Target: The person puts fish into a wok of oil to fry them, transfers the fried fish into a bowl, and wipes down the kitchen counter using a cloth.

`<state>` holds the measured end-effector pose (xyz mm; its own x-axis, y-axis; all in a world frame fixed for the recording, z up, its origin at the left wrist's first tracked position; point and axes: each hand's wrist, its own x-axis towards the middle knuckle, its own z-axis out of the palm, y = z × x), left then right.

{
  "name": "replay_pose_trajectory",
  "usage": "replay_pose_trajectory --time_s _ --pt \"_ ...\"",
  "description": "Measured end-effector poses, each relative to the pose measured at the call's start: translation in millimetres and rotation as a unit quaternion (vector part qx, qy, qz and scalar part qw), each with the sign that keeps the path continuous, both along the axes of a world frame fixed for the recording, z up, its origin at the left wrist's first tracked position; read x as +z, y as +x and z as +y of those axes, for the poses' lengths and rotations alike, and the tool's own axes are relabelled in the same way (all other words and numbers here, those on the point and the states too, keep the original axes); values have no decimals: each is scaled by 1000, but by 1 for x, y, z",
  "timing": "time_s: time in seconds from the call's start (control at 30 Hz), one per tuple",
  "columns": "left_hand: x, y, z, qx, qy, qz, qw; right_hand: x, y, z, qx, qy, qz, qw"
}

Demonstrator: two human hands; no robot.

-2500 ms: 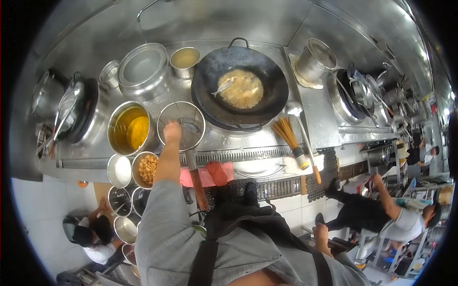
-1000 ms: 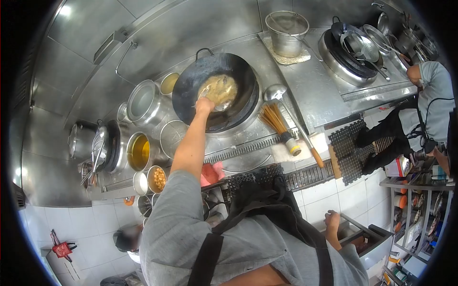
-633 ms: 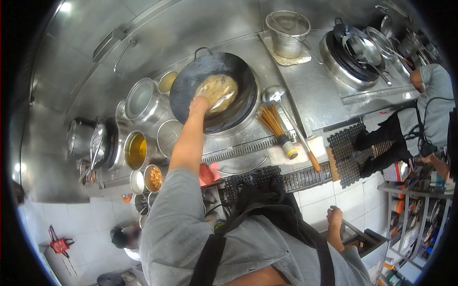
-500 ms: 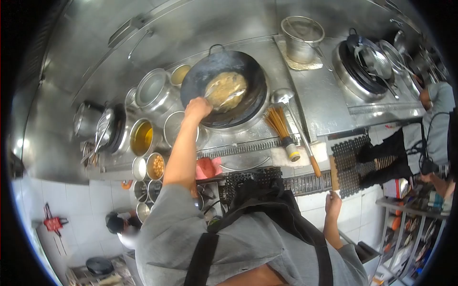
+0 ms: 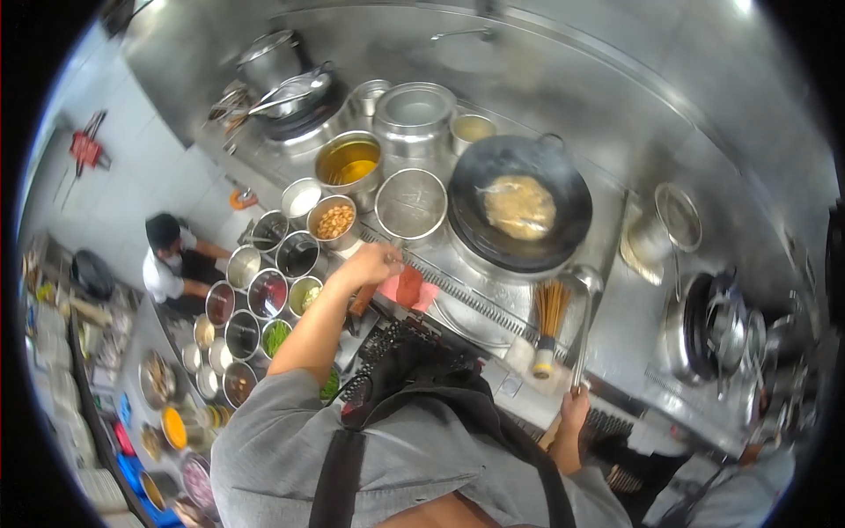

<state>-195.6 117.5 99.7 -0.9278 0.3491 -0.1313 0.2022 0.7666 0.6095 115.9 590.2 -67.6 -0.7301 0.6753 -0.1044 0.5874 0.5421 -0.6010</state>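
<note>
My left hand (image 5: 374, 264) is at the short handle of a round mesh strainer (image 5: 411, 204), its fingers closed around it. The strainer rests beside the wok. My right hand (image 5: 575, 407) grips the wooden handle end of a long ladle (image 5: 584, 321), whose bowl lies near the wok's rim. In the black wok (image 5: 466, 216) lies a flat, golden, fish-like piece of food (image 5: 519, 207) with silvery patches. A bamboo wok brush (image 5: 550, 321) lies left of the ladle. Below my left hand, a red block-like item (image 5: 408, 287) sits on a pink cloth.
A pot of yellow oil (image 5: 349, 163), a bowl of nuts (image 5: 334, 220) and several seasoning pots stand on the left. Another person (image 5: 172, 264) works beyond them. A second mesh strainer (image 5: 678, 217) and stacked woks (image 5: 700, 326) are on the right, with a co-worker's grey sleeve (image 5: 731, 493) lower right.
My left hand has left the food in the wok and moved to the strainer's handle. My right hand has come up onto the ladle's handle. The view has turned left.
</note>
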Motion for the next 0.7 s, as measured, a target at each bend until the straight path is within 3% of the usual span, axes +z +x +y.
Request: replay_pose_trajectory --time_s 0.03,0.07,0.13,0.2,0.27,0.33,0.37,0.47,0.53,0.6,0.67,0.7 --pt "-5 5 -9 17 9 0 1000 -10 1 9 7 23 74 997" --pt "-11 7 -18 -2 30 -5 1000 -28 5 19 23 31 74 996" --pt "-19 5 -31 -9 62 -9 998 -50 -4 41 -42 -93 127 987" --pt "-24 -3 -39 9 90 -38 995 -43 -32 32 -33 -104 189 976" --pt "-27 -22 -48 10 91 -24 996 69 -89 -43 -77 -190 156 966" --pt "-10 -43 -60 45 132 -140 980 118 -143 -91 -44 -253 238 937" --pt "-18 -58 -71 13 129 -39 991 134 -169 -108 -24 -233 230 945" --pt "-22 -111 -109 31 190 -45 980 156 -262 -149 95 -199 250 943" --pt "-19 -147 -141 49 227 -46 971 185 -338 -199 113 -195 237 945" --pt "-19 -184 -171 89 297 -54 949 203 -414 -236 154 -111 157 969" --pt "-34 -227 -202 112 306 -60 944 179 -500 -253 268 170 147 937" --pt "-36 -246 -217 144 303 -35 941 173 -538 -270 276 192 136 932"
